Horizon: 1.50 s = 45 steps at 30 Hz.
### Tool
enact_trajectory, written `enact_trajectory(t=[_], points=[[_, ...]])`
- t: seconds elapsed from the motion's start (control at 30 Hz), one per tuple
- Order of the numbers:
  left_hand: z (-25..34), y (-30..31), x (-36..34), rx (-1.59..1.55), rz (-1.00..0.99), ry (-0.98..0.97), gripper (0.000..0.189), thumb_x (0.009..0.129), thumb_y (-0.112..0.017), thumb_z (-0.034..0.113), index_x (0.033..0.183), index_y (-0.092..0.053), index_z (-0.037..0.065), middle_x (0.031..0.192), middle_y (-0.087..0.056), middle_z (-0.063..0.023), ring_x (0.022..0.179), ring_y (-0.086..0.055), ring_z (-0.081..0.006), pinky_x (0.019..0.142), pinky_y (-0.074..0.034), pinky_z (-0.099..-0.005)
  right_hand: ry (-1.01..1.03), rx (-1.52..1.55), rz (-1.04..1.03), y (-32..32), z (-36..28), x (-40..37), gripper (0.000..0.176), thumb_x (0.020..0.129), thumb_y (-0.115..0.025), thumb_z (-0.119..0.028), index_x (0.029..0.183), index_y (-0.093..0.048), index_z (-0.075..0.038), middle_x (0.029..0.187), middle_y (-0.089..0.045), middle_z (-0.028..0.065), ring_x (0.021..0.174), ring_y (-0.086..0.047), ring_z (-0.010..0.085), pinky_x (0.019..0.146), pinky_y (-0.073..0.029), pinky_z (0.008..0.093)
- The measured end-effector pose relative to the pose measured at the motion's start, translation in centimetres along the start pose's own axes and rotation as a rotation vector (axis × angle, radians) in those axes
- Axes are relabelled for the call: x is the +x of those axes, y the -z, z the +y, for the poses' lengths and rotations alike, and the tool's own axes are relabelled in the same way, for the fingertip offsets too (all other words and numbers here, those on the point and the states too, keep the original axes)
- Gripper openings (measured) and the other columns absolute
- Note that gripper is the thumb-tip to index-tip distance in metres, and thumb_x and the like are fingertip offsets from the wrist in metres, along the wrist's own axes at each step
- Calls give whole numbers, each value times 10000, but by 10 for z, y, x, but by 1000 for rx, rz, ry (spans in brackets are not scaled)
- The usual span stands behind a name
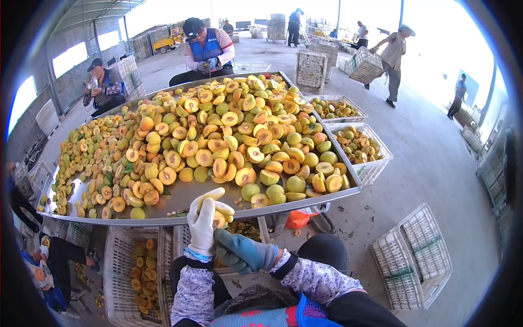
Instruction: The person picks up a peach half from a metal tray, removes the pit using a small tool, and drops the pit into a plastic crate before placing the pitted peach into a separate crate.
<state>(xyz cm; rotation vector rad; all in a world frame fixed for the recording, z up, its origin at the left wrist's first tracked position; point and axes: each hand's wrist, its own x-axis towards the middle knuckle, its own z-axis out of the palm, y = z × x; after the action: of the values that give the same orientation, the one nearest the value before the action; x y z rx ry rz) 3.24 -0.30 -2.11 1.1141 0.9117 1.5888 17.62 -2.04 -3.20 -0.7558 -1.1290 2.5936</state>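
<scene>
On the near left, a white crate (113, 280) of halved yellow fruit stands below the surface (180, 197), whose broad pile of whole and cut fruit (204, 139) reaches from left to right. At the near edge, the gloved left hand (202, 224) has its grip closed around a cut fruit (219, 219). The gloved right hand (245, 252) is just below that fruit, fingers curled; whether its grip holds anything, I cannot tell. Right of the surface, two fruit-filled crates (371, 170) stand on the floor (419, 158); nearer, another crate (411, 259) leans at an angle.
</scene>
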Motion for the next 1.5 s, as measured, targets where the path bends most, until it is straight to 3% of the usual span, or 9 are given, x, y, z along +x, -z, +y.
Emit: enact_trajectory(t=[0.2,0.3,0.53,0.63,0.77,0.87,0.97,1.27,1.5], points=[[-1,4,2,-154,-58,134,441,1062,-470,347,1289,-597,-10,772,-670,-130,602,-633,-243,550,-534,-329,26,264,-279,4,3,3,514,1031,-400,-635,820,-498,-177,569,-333,-86,405,-270,43,353,-225,228],[-1,2,2,-194,46,147,456,1060,-473,357,1336,-574,9,781,-659,-84,613,-630,-224,532,-539,-326,14,-85,42,-13,-10,-11,506,1035,-418,-614,817,-546,-176,578,-386,-82,430,-333,41,388,-263,223],[13,43,13,-403,336,74,421,1059,-479,347,1379,-582,93,977,-698,-13,767,-662,-145,606,-580,-281,274,-1191,545,31,23,8,432,1002,-561,-425,1007,-692,-14,877,-685,263,837,-665,466,722,-517,522],[42,59,2,-317,414,37,400,1057,-501,341,1377,-600,123,1014,-704,-20,865,-672,-149,745,-587,-296,436,-1195,675,23,18,5,381,994,-586,-384,1006,-689,-17,864,-676,275,835,-653,469,716,-515,528],[40,62,-20,-241,326,21,419,1070,-483,318,1432,-549,118,1055,-677,-46,930,-662,-161,804,-577,-309,714,-523,489,-2,11,25,229,980,-674,-210,1115,-648,-26,954,-720,61,860,-658,136,761,-524,326],[19,27,-31,51,249,-94,427,1082,-451,287,1401,-530,14,1103,-661,-88,964,-654,-168,824,-563,-297,760,-315,404,-10,9,49,243,975,-690,-167,1171,-630,-35,1043,-650,-26,934,-534,46,805,-490,251],[13,2,-33,222,256,-136,320,1092,-401,149,1318,-547,-24,1317,-573,-130,1044,-651,-194,922,-536,-313,847,-115,402,2,15,64,272,972,-697,-180,1193,-621,-41,1058,-647,-19,937,-538,50,818,-485,248],[-18,12,-31,-29,331,82,259,1031,-528,123,1258,-618,36,1100,-681,-101,975,-666,-179,876,-548,-305,996,-568,838,38,-1,51,184,962,-672,-211,997,-633,-35,772,-645,91,682,-533,118,650,-492,332],[-37,4,-19,-152,497,-8,254,1036,-548,152,1266,-604,59,1059,-660,-65,945,-632,-147,834,-535,-291,791,-726,791,-1,-2,30,224,938,-704,-222,1007,-615,-28,823,-682,124,747,-645,145,674,-507,355]])
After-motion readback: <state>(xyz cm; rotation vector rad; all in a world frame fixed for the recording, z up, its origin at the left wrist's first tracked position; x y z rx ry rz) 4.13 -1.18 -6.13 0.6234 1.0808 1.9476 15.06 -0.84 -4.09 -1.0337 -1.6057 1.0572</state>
